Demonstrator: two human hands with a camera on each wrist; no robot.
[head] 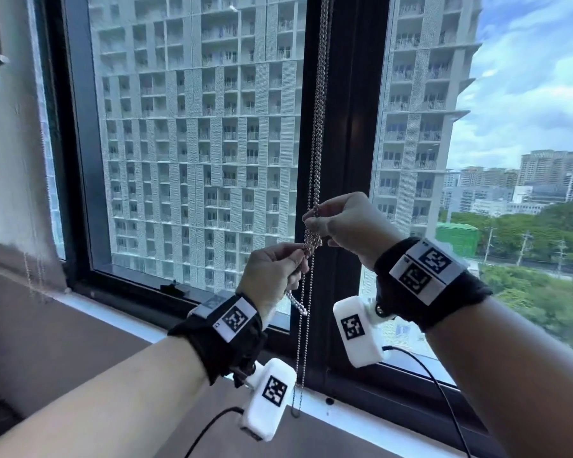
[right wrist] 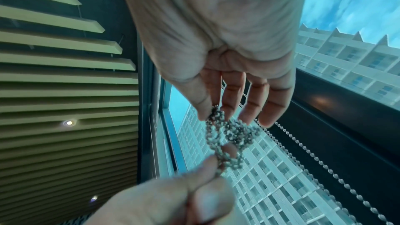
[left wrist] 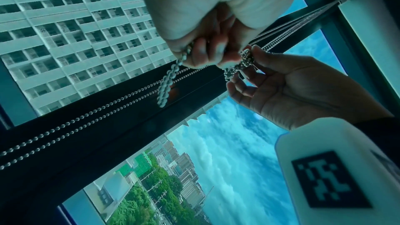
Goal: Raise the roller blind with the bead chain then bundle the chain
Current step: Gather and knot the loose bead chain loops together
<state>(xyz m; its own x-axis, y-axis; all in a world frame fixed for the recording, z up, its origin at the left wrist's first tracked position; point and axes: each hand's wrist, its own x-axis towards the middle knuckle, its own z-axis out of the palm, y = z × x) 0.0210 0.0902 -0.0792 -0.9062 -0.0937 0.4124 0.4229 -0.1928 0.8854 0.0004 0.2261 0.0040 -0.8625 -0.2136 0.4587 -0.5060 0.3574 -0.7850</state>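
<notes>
A metal bead chain [head: 319,127] hangs in several strands down the front of the dark window post. At chest height it is gathered into a small knotted bundle [head: 312,241], also seen in the wrist views [left wrist: 245,61] [right wrist: 229,136]. My left hand [head: 303,256] grips the chain just under the bundle, and a short loop [head: 295,302] dangles from its fist [left wrist: 165,86]. My right hand [head: 311,219] pinches the strands right above the bundle with thumb and fingertips [right wrist: 203,109]. Two loose strands [head: 300,358] drop on to the sill. The blind itself is out of view; the glass is uncovered.
The dark window post [head: 344,143] stands directly behind the chain, with glass on both sides. A pale sill [head: 113,314] runs below the window. Black cables [head: 444,395] trail from the white wrist cameras. A slatted ceiling [right wrist: 65,91] with spotlights is overhead.
</notes>
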